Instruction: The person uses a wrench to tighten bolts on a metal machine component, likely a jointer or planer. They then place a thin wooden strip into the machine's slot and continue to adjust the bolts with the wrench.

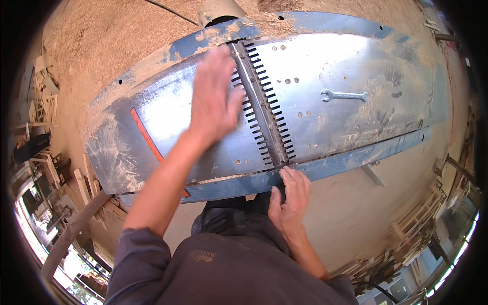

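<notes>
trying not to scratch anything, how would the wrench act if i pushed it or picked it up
The wrench looks like solid metal, so it's probably stiff and somewhat heavy for its size. Lying flat on the smooth, shiny metal table, it would likely slide rather than roll. Its low profile may make it slightly awkward to pinch up.

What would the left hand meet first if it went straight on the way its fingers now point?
The left hand would probably meet the far blue rim first, where sawdust lies; the hand is blurred and its height unclear, so it might pass above.
</notes>
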`<action>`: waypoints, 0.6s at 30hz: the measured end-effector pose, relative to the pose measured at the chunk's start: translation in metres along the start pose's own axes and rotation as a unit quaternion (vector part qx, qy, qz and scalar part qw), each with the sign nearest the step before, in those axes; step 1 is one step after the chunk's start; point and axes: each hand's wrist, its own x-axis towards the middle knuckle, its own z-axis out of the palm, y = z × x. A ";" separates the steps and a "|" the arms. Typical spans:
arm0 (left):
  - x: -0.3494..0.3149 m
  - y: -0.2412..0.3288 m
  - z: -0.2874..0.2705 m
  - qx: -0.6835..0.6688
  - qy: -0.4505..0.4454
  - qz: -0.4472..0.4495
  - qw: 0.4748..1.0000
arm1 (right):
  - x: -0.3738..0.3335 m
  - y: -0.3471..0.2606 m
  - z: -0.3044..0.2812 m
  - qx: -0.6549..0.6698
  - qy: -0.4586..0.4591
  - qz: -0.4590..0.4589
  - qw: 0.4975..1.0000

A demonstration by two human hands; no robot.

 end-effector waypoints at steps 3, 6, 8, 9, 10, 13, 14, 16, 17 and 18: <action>-0.048 0.045 -0.008 -0.078 -0.145 0.030 0.986 | -0.002 -0.003 0.003 -0.028 -0.002 -0.005 1.000; -0.063 0.056 -0.015 -0.072 -0.255 0.057 0.963 | 0.002 -0.005 0.009 -0.051 -0.016 -0.012 0.998; -0.062 0.056 -0.013 -0.072 -0.283 0.078 0.953 | 0.005 -0.005 0.013 -0.068 -0.021 -0.013 0.997; -0.062 0.055 -0.014 -0.072 -0.293 0.090 0.949 | 0.007 -0.005 0.017 -0.075 -0.022 -0.015 0.997; -0.060 0.053 -0.013 -0.072 -0.303 0.101 0.945 | 0.008 -0.005 0.020 -0.081 -0.023 -0.017 0.996; -0.057 0.047 -0.011 -0.059 -0.313 0.135 0.938 | 0.011 -0.010 0.024 -0.090 -0.029 -0.016 0.995; -0.055 0.045 -0.012 -0.059 -0.314 0.142 0.937 | 0.012 -0.011 0.026 -0.087 -0.024 -0.016 0.996; -0.056 0.042 -0.012 -0.058 -0.306 0.153 0.938 | 0.011 -0.013 0.029 -0.081 -0.019 -0.017 0.996; -0.056 0.040 -0.011 -0.060 -0.305 0.157 0.937 | 0.010 -0.015 0.031 -0.079 -0.023 -0.020 0.996; -0.056 0.038 -0.011 -0.061 -0.304 0.161 0.937 | 0.010 -0.017 0.032 -0.078 -0.027 -0.023 0.996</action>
